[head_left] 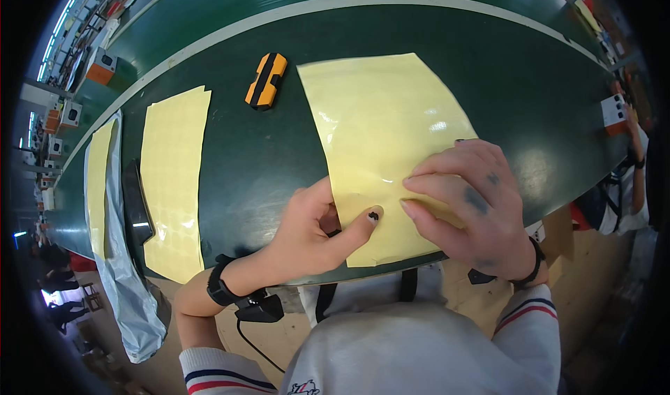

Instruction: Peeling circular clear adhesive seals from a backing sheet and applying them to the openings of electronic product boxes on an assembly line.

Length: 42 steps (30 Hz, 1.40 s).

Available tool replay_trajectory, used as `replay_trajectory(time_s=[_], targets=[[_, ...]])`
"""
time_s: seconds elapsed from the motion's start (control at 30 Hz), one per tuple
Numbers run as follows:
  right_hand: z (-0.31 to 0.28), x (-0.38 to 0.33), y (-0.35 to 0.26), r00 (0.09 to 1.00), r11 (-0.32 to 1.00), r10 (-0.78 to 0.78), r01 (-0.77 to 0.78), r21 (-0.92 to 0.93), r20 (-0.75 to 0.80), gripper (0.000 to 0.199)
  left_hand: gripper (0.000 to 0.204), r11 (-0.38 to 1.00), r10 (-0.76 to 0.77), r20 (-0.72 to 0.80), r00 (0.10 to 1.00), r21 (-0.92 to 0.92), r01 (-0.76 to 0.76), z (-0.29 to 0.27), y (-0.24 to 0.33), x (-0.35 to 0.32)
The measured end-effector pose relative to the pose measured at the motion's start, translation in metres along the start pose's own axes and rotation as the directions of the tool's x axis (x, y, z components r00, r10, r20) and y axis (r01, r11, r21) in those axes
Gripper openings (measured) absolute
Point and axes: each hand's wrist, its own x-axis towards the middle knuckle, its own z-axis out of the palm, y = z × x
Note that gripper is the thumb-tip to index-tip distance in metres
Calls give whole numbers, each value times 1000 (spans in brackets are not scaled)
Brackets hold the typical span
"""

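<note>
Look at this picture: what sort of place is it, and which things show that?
Probably a factory assembly line. A long dark green work table bears yellow sticker sheets, a person sits further along it, and rows of ceiling strip lights run far back.

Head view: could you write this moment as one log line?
left hand: thumb on yellow sheet | right hand: fingertips on sheet | orange-black tool: apart, untouched

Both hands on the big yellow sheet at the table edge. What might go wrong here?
1. The large glossy pale-yellow sheet overhangs the near edge of the dark green table under the left hand; it may crease or slip off.
2. The right hand presses with its fingertips only, so the sheet may buckle, as its glare patches hint.
3. The orange and black utility knife lies loose nearby and might get knocked.
</note>
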Motion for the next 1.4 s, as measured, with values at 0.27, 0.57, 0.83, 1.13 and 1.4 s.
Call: replay_trajectory(time_s=[0.27,0.57,0.83,1.13,1.4], targets=[[7,11,-7,999,997,-33,31,70,20,29,23,911,195,7,981,370,-184,-9,0,-7],[12,22,-10,988,984,-147,141,108,52,27,22,755,406,67,911,537,-376,-13,3,-6],[7,28,-12,989,981,-87,64,181,121,26,20,758,417,63,907,527,-385,-14,2,-7],[3,28,-11,981,984,-120,97,148,151,24,19,771,399,60,915,519,-370,-11,2,-7],[6,30,-8,988,976,-28,-5,220,149,20,19,775,365,65,929,531,-342,-12,4,-5]])
